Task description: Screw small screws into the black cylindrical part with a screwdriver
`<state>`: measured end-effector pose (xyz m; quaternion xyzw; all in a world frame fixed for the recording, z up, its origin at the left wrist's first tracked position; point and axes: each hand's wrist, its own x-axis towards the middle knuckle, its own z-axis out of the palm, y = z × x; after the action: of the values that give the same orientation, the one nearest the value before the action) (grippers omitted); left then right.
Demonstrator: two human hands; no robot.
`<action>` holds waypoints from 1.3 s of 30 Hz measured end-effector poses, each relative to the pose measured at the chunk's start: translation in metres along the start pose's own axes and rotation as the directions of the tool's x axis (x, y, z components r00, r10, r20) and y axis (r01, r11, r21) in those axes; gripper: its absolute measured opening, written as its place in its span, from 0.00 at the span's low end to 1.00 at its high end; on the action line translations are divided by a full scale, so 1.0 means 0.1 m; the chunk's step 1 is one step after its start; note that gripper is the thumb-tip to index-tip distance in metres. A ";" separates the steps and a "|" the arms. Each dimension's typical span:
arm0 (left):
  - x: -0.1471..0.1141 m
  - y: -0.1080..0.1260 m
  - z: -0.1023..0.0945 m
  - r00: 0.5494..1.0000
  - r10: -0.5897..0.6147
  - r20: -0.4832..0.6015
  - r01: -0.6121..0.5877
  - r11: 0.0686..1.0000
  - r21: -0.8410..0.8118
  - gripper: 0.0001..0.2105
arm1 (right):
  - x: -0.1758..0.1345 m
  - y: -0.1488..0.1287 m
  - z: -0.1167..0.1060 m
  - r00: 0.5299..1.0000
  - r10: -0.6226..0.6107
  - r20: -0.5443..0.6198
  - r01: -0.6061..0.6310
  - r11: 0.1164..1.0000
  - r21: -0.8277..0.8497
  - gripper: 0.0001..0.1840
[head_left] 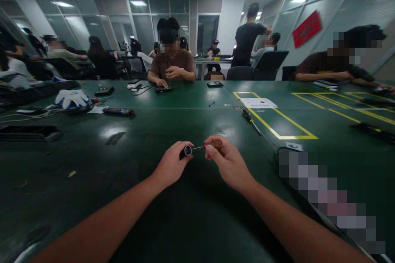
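Above the green table, my left hand [173,162] is closed around a small dark cylinder [188,151] whose open, light-rimmed end faces me. A screwdriver [202,146] with a thin metal shaft and a red collar is pinched in my right hand [226,158]. Its shaft points left, and the tip meets the side of the cylinder near my left fingertips. Whether it touches a screw there is too small to tell. Most of the screwdriver's handle is hidden by my right fingers.
A larger yellow-and-black screwdriver [253,122] lies beyond my right hand, near a yellow tape outline [296,137] and a paper sheet [258,103]. Further left are white-blue gloves [71,98], a dark pen-shaped tool [119,111] and a black tray [31,132]. A person [173,63] sits opposite.
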<state>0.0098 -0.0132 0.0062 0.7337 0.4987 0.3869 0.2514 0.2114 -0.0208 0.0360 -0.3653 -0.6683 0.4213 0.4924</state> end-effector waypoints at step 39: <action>0.00 0.02 0.00 1.000 -0.007 0.024 0.011 0.990 -0.141 0.11 | -0.08 -0.18 -0.02 0.979 -0.202 0.021 0.182 0.829 -0.528 0.06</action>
<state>0.0107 -0.0141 0.0080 0.7163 0.4704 0.4114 0.3104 0.2137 -0.0348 0.0498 -0.4250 -0.7824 0.1635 0.4248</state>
